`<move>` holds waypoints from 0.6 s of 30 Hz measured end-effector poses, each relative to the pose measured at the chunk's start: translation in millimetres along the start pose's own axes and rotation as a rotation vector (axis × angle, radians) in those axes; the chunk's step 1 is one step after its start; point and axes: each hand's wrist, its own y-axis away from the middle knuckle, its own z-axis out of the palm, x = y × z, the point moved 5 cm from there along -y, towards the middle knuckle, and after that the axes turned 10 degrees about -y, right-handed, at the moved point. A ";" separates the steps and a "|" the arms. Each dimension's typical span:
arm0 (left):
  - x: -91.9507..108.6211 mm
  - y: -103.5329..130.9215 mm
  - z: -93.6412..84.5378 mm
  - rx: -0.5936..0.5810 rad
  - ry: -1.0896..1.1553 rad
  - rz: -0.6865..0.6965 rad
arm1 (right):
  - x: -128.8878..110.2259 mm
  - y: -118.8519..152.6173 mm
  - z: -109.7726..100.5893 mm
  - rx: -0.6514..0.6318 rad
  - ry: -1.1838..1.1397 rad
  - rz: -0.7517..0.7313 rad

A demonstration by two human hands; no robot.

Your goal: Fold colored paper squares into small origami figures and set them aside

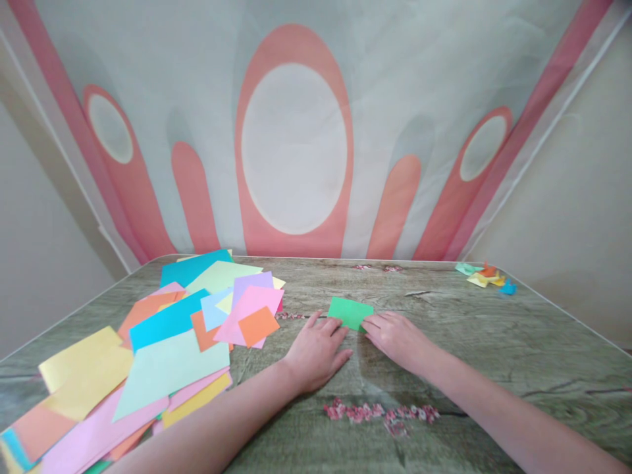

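A small green sheet of paper (351, 311) lies on the wood-patterned table between my hands. My left hand (316, 351) rests flat at its lower left edge, fingers spread, with fingertips touching the paper. At the lower right corner, my right hand (395, 337) has its fingers pressed together on the paper's edge; the thumb is hidden beneath them. To the left, many coloured sheets overlap, among them a small orange one (259, 326), a pink one (247, 309) and a large pale green one (172, 368).
Several small folded paper pieces, including a blue one (508, 287), sit at the table's far right corner. Pink flowers are printed on the table (494, 342). Behind its far edge hangs a grey and pink backdrop (296, 145).
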 end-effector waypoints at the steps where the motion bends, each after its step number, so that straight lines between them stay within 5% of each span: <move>1: -0.1 -0.1 0.2 0.002 -0.004 -0.003 | 0.2 0.2 -0.5 0.007 -0.009 -0.007; 18: -1.0 -0.7 0.4 0.010 0.013 -0.012 | -10.1 -2.6 2.9 -0.078 0.054 0.014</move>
